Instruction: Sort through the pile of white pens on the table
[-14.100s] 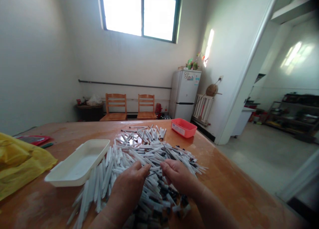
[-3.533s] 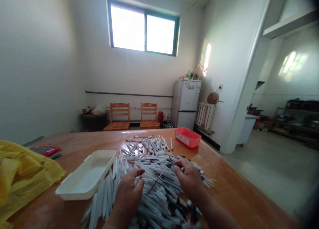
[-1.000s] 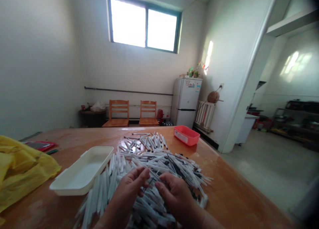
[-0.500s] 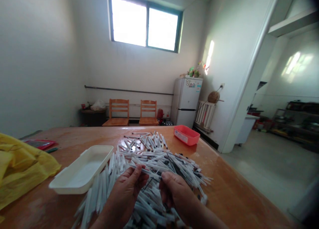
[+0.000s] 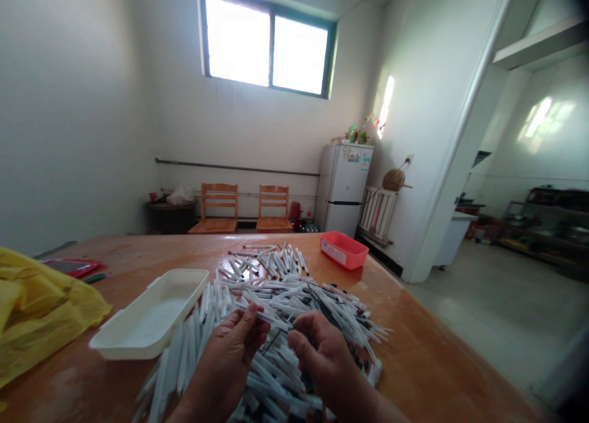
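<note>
Between the thumb and fingers of my left hand (image 5: 239, 337) is a slim white pen (image 5: 272, 319), tilted slightly down to the right. My right hand (image 5: 319, 349) is curled at the pen's right end, thumb and index finger around its dark tip. That contact is small and partly hidden by the fingers. Under and around both hands spreads a big heap of white pens (image 5: 271, 371), many with black ends. A looser group of similar pens (image 5: 280, 260) lies farther back on the table.
On the left stands a cream plastic tray (image 5: 151, 316), beside a yellow plastic bag (image 5: 41, 312). A red plastic basket (image 5: 344, 249) sits at the table's back right. The wooden table (image 5: 423, 355) has its right edge by the floor. Two chairs (image 5: 219, 205) stand behind it.
My right hand has shifted slightly left and its thumb and index finger have loosened a little at the pen's end. My left hand keeps its hold, moving slightly left.
</note>
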{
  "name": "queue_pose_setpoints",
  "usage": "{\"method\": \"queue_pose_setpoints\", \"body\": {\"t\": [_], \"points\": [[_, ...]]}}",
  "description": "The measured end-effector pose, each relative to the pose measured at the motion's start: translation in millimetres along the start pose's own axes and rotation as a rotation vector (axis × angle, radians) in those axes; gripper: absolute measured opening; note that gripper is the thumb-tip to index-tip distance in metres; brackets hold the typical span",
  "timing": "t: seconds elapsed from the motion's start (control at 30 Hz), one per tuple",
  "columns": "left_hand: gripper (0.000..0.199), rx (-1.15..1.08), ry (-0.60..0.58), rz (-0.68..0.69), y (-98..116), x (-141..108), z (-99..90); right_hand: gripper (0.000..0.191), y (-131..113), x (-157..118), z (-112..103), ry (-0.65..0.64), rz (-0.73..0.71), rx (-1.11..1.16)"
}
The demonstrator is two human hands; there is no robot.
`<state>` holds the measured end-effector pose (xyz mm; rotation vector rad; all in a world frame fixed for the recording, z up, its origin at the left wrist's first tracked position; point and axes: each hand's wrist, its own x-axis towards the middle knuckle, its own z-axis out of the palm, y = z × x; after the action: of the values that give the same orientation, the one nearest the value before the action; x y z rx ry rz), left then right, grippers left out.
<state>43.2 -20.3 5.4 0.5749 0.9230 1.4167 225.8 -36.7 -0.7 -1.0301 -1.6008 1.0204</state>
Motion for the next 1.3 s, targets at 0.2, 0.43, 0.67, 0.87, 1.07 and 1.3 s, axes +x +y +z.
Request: {"method": "queue_pose_setpoints", "body": {"t": [0.2,0.43,0.67,0.87,1.07,1.3], "points": [[0.021,0.047,-0.013,-0.005,-4.1,2.2,0.4,0.039,9.8,5.5,0.4,-0.076,0.122,0.100],[0.023,0.052,-0.011,0.003,-4.8,1.4,0.0,0.044,8.7,5.9,2.2,-0.108,0.187,0.164],[0.023,0.048,-0.014,0.012,-7.2,4.0,-2.8,0.040,11.7,7.2,2.8,-0.089,0.193,0.267],[0.025,0.055,-0.004,0.026,-6.2,2.6,-1.0,0.039,10.1,8.3,4.0,-0.059,0.189,0.332],[0.029,0.061,0.004,0.028,-5.4,1.7,0.9,0.035,7.0,7.9,3.1,-0.126,0.249,0.255],[0.030,0.081,0.051,0.032,-7.6,1.2,1.4,0.014,5.6,5.8,-0.6,0.008,0.009,-0.121]]}}
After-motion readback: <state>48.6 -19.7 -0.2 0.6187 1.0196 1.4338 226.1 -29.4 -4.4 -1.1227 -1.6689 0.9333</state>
